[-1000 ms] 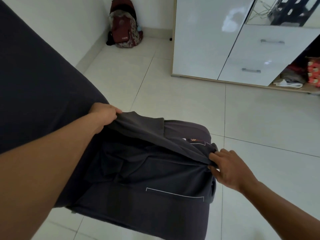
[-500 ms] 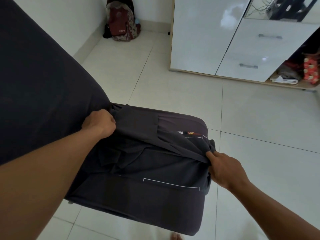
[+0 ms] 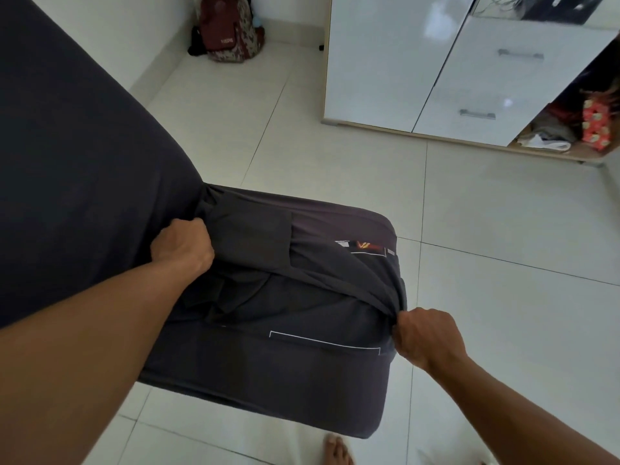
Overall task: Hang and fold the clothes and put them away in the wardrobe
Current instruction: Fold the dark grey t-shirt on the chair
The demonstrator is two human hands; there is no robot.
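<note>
- Folding step, by the look of it — a dark grey shirt (image 3: 302, 297) is spread on the corner of a bed (image 3: 84, 162) with a dark sheet, and one layer is being pulled over the rest. Thin white lines and a small printed patch show on the cloth.
- Left hand (image 3: 183, 245) is closed in a fist round a bunch of the shirt at its far-left edge, right by where the bed corner meets the bigger dark surface.
- Right hand (image 3: 427, 335) is also closed, pinching a gathered edge at the shirt's right side, just off the bed corner. The fabric runs taut between the two grips.
- Next move, I'd guess: lay that stretched fold down flat and even, then smooth it — both grips need to move together or the layer will land crooked or bunch up.
- Wardrobe (image 3: 436, 62) stands across the tiled floor (image 3: 335, 156), well apart from the bed, with its right side open and some stuff piled inside. So putting away isn't close yet.
- Backpack (image 3: 228, 35) sits in the far corner, not involved.
</note>
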